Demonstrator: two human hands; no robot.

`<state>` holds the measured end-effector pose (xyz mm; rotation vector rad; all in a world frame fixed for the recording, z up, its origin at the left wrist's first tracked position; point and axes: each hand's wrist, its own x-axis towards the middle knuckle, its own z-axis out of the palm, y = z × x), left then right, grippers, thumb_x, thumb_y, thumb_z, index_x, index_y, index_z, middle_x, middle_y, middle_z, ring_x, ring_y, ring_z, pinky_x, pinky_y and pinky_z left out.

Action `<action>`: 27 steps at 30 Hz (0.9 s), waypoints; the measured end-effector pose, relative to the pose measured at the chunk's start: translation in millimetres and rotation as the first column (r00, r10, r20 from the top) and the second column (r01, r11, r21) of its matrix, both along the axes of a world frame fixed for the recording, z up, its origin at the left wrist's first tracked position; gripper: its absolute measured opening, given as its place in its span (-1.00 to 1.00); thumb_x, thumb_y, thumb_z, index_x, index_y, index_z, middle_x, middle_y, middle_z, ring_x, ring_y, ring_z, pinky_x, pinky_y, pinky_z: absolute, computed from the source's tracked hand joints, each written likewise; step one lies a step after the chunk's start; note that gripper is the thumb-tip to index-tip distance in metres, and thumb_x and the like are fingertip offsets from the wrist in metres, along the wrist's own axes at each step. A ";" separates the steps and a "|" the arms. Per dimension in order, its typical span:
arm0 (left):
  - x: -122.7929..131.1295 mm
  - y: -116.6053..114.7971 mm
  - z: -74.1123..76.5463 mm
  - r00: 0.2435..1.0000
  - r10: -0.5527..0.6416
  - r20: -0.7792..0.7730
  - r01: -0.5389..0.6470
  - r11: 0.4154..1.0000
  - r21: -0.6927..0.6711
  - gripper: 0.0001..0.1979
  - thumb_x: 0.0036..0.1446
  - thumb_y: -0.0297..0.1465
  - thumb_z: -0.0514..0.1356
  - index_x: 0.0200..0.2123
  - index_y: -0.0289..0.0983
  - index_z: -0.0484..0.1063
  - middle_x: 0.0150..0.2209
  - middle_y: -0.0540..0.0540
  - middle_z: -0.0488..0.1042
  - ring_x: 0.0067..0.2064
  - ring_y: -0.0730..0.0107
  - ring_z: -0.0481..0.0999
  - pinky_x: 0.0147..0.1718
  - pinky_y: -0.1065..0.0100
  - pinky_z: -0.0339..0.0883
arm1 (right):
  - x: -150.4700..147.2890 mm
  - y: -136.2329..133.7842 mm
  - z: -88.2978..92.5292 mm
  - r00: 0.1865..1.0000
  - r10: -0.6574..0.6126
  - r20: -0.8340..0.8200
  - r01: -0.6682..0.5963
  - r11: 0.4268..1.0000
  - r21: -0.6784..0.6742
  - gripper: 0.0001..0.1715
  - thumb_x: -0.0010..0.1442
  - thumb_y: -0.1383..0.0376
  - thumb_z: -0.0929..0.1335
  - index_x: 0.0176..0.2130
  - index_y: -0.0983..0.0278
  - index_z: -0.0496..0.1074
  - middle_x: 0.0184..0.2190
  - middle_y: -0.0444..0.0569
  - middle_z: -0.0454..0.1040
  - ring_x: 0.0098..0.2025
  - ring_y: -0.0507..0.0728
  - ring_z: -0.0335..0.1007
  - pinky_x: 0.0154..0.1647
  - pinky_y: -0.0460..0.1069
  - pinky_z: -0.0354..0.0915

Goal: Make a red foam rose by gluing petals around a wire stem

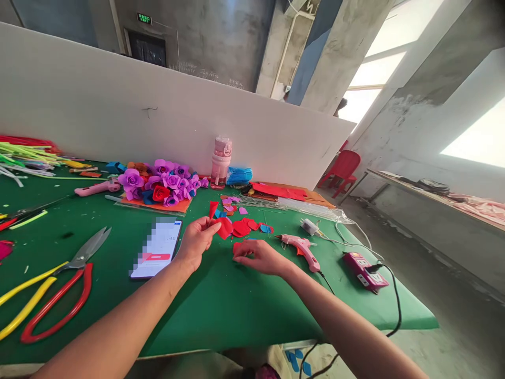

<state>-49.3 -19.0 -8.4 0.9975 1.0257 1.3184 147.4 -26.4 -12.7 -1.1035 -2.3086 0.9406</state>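
Note:
My left hand (pixel 197 243) is closed above the table, pinching red paper petals: a rolled piece (pixel 213 209) stands up from the fingers and a rounded petal (pixel 225 228) sticks out at the fingertips. To its right, my right hand (pixel 258 258) is low over the table with curled fingers, their tips at another red petal (pixel 236 246) that they partly cover. Behind both hands lies a loose group of red petals (pixel 241 228), with a blue one (pixel 266 228) at its right end. A pink glue gun (pixel 302 250) rests on its side beyond my right hand.
A phone (pixel 158 247) and large scissors (pixel 74 268) lie left. Purple paper roses (pixel 169 181) are piled behind, beside a pink bottle (pixel 221 163). On the right are a white plug adapter (pixel 310 227) and a magenta power strip (pixel 365 271) with trailing cables. A white panel (pixel 158 116) borders the back.

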 end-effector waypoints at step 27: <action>2.8 -4.9 1.2 0.993 -0.106 -0.059 0.102 0.993 -0.059 -0.67 -0.21 -0.24 0.35 -0.49 -0.28 0.29 -0.63 0.16 0.19 -0.70 0.72 -0.03 -0.72 0.51 -0.24 | 26.2 11.4 21.3 0.927 -0.248 0.281 0.192 0.958 0.211 -0.75 0.24 0.29 0.25 -0.23 0.26 0.51 -0.29 -0.03 0.53 -0.28 0.10 0.39 -0.26 -0.05 0.21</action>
